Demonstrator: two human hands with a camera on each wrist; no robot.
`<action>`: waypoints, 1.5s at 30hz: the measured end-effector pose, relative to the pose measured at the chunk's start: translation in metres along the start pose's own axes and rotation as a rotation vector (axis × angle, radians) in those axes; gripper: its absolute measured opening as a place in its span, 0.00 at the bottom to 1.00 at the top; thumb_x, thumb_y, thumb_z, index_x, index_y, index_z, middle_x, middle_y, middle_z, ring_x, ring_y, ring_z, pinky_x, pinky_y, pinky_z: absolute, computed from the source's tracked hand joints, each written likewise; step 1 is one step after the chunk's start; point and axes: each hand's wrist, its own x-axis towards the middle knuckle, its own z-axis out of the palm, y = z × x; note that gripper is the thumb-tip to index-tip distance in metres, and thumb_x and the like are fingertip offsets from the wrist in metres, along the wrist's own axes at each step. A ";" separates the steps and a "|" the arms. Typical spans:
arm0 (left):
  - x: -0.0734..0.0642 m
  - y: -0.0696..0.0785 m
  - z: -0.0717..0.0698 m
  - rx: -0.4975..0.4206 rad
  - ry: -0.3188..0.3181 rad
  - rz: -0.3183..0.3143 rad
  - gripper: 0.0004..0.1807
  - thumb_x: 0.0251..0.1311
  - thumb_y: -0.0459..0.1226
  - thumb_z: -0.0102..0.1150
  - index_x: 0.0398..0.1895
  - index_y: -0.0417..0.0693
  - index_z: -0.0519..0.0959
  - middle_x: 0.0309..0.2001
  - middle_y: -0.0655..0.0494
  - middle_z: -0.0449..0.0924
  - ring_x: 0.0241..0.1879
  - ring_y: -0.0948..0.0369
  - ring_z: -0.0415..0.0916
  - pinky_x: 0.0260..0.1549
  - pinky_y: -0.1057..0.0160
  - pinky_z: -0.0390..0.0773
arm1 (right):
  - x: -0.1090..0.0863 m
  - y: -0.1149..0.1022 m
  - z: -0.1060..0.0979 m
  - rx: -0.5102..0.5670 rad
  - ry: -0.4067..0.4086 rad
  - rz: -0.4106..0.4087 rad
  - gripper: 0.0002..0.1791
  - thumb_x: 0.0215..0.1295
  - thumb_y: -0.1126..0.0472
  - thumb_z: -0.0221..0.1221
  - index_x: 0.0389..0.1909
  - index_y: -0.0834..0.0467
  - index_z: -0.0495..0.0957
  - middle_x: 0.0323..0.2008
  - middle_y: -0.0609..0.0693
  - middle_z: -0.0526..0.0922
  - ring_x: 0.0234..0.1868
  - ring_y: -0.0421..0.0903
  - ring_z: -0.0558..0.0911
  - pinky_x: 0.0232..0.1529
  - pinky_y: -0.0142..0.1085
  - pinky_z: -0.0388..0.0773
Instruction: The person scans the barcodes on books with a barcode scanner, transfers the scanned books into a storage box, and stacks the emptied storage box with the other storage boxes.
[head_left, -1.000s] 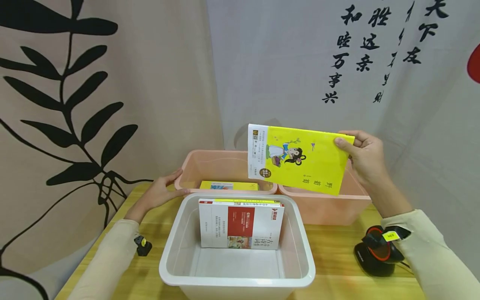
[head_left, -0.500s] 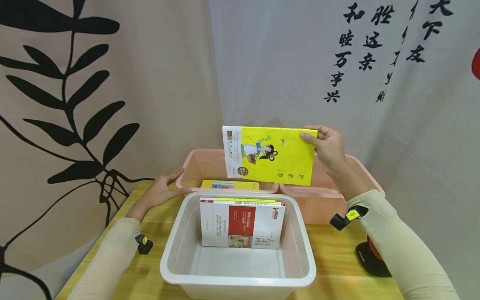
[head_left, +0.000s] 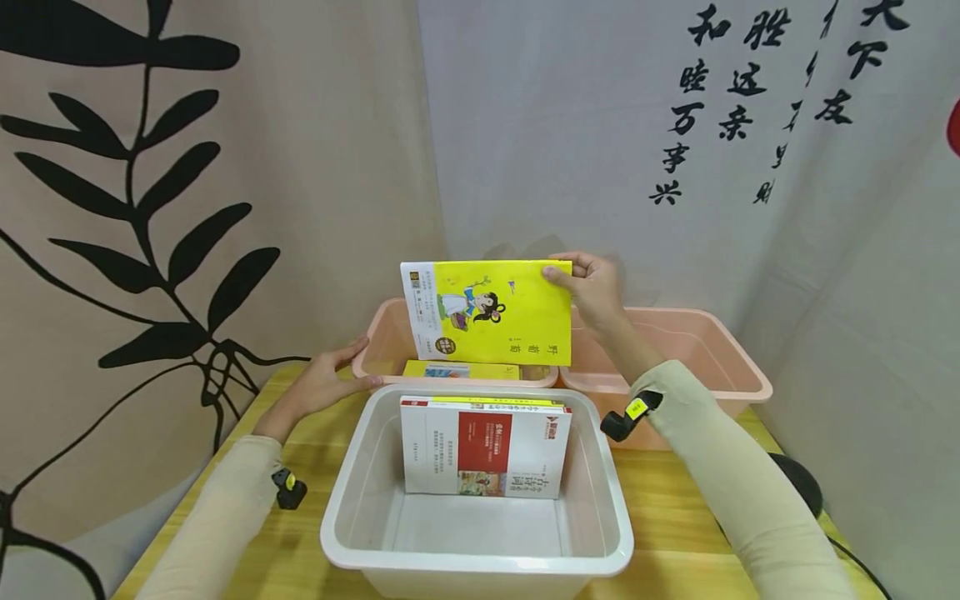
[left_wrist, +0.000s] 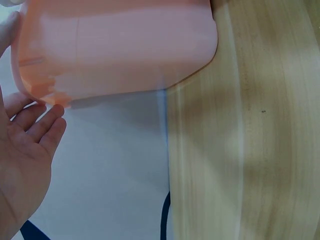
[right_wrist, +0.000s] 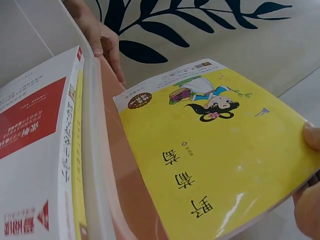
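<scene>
My right hand [head_left: 594, 287] pinches a yellow book [head_left: 498, 312] by its right end, thumb on the front cover. The cover shows a cartoon girl and a white strip, its print turned sideways. The book is held above the left pink bin [head_left: 384, 333], where another yellow book [head_left: 461, 370] lies partly hidden. At that bin's left front corner, my left hand [head_left: 322, 385] rests with fingers loosely extended along the rim; the left wrist view shows the fingertips [left_wrist: 59, 111] against its side.
In front stands a white bin [head_left: 476, 562] with a white-and-red book [head_left: 483, 450] and a thin yellow spine behind it. A second pink bin [head_left: 675, 329] adjoins on the right. A black object [head_left: 798, 483] with a cable is partly behind the right sleeve.
My right hand has carried the yellow book leftward, from over the right pink bin to over the left one, slightly turning it level. The left hand keeps its place.
</scene>
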 end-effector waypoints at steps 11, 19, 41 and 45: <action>0.000 0.002 0.001 0.004 0.004 0.004 0.54 0.60 0.61 0.68 0.80 0.43 0.56 0.81 0.45 0.51 0.76 0.37 0.56 0.68 0.32 0.63 | 0.006 0.033 0.035 0.028 -0.038 0.065 0.17 0.66 0.66 0.68 0.53 0.66 0.81 0.45 0.59 0.88 0.38 0.46 0.89 0.43 0.32 0.87; 0.000 0.001 0.002 -0.001 0.007 0.015 0.54 0.60 0.60 0.68 0.81 0.44 0.56 0.81 0.45 0.51 0.76 0.38 0.55 0.69 0.33 0.63 | -0.002 0.058 0.046 -0.026 -0.057 0.208 0.15 0.66 0.61 0.69 0.52 0.59 0.83 0.48 0.57 0.88 0.43 0.49 0.89 0.44 0.32 0.86; -0.001 0.000 0.002 0.005 -0.002 -0.002 0.55 0.60 0.61 0.67 0.81 0.43 0.55 0.81 0.47 0.49 0.77 0.38 0.54 0.70 0.33 0.61 | -0.013 0.079 0.060 -0.213 -0.103 0.259 0.15 0.65 0.62 0.69 0.52 0.60 0.85 0.58 0.53 0.80 0.50 0.48 0.82 0.54 0.38 0.82; 0.000 0.001 0.002 0.010 -0.003 0.001 0.55 0.60 0.61 0.67 0.80 0.43 0.55 0.81 0.44 0.50 0.76 0.37 0.54 0.70 0.33 0.61 | -0.014 0.073 0.056 -0.432 -0.054 0.240 0.12 0.65 0.58 0.70 0.47 0.56 0.87 0.59 0.52 0.80 0.58 0.52 0.78 0.63 0.46 0.78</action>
